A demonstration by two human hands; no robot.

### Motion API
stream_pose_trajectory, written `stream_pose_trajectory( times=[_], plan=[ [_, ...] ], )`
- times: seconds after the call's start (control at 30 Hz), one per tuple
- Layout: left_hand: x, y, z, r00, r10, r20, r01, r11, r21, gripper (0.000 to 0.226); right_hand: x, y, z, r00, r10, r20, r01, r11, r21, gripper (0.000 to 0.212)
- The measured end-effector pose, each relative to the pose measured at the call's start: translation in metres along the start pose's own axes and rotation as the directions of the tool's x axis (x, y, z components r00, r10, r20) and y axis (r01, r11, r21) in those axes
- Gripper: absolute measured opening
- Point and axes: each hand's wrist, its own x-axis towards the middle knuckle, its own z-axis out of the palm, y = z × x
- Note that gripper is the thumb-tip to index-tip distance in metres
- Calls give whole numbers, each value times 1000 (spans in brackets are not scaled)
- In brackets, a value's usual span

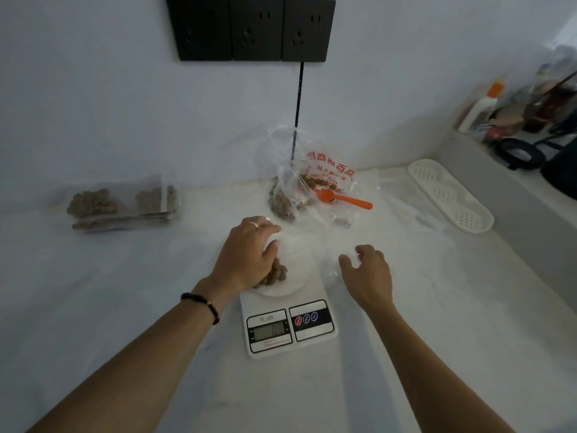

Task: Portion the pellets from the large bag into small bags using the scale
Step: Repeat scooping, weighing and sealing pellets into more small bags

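Left hand (246, 254) curled, gripping bowl (296, 270) on scale (312, 339); right hand (368, 271) loosely spread alongside.

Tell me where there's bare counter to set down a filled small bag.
Bare counter lies between the filled bags and the scale, and in front of the scale. It is crowded behind the scale, around the large bag and orange scoop.

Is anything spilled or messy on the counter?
Nothing looks spilled. The pellets sit on the scale dish, and the orange scoop lies across the open large bag, handle poking out.
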Motion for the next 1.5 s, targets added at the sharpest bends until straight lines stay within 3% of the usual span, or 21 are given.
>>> stream_pose_trajectory(
  times=[0.1, 0.2, 0.5, 0.7, 1.17, 1.3, 1.5],
  plan=[
    [-33, -3, -3, 999, -8, -43, 12, 997, 80, 46, -16, -3, -5, 976, -213, -34, 201, 954, -222, 54],
    [-67, -1, -6, 995, -51, -80, 63, 985, 159, 51, -30, -4, -9, 937, -349, -16, 324, 884, -338, 60],
    [-137, 17, -3, 990, -126, -57, 137, 936, 323, 63, -66, 6, -11, 777, -609, 160, 598, 635, -488, 59],
    [-154, 22, -5, 987, -144, -72, 160, 902, 401, 64, -73, 13, -15, 751, -640, 165, 619, 593, -515, 66],
    [-156, 30, 1, 987, -143, -71, 160, 895, 416, 64, -70, 18, -13, 736, -656, 167, 636, 585, -504, 56],
    [-144, 31, 1, 990, -132, -54, 143, 895, 423, 65, -62, 17, -15, 761, -619, 194, 625, 620, -474, 57],
    [-100, 37, 9, 997, -68, 21, 54, 912, 407, 67, -39, 11, -23, 850, -496, 177, 524, 766, -371, 59]
  ],
)
